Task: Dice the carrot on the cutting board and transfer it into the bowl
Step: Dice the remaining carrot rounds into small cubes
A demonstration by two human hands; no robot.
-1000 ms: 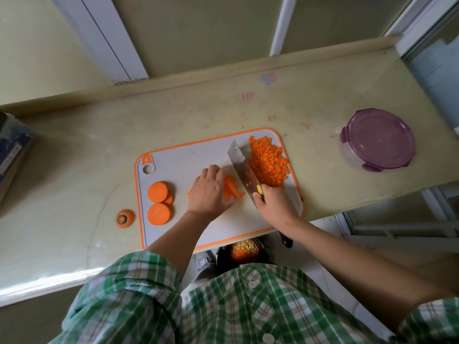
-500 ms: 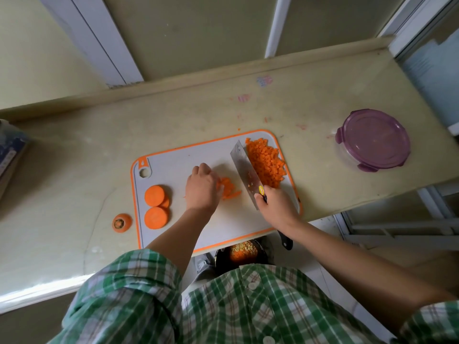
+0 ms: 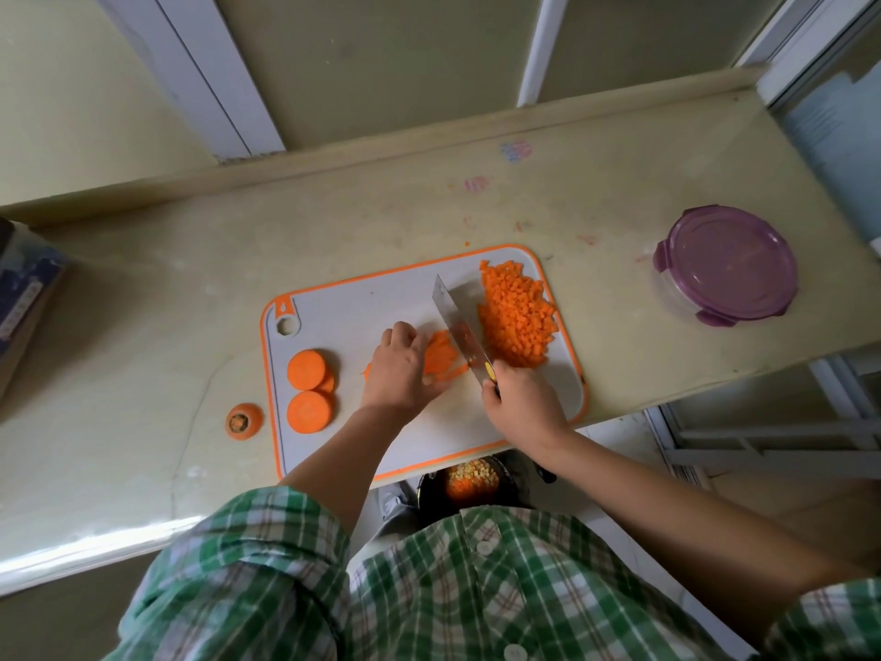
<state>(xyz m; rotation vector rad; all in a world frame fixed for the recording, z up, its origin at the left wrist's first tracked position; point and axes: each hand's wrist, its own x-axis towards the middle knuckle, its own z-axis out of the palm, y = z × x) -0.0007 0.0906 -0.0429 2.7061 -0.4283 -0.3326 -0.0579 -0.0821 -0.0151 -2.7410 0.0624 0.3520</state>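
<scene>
The thin orange carrot strips (image 3: 443,355) are pinned to the grey, orange-rimmed plastic cutting board (image 3: 343,307) by the left grip (image 3: 400,369). Its fingers are curled down over them, apparently so the tips stay back from the edge. The steel cleaver (image 3: 457,322) is clasped by its handle in the closed right grip (image 3: 524,403), with the blade set at the strips' right end for a cross-cut. A pile of small orange dice (image 3: 517,314) is heaped beyond the blade, out of the way. Thick orange carrot rounds (image 3: 310,369) are left uncut at the board's left. The dark bowl (image 3: 469,479), part-filled, is seen below the desk (image 3: 143,302) edge.
</scene>
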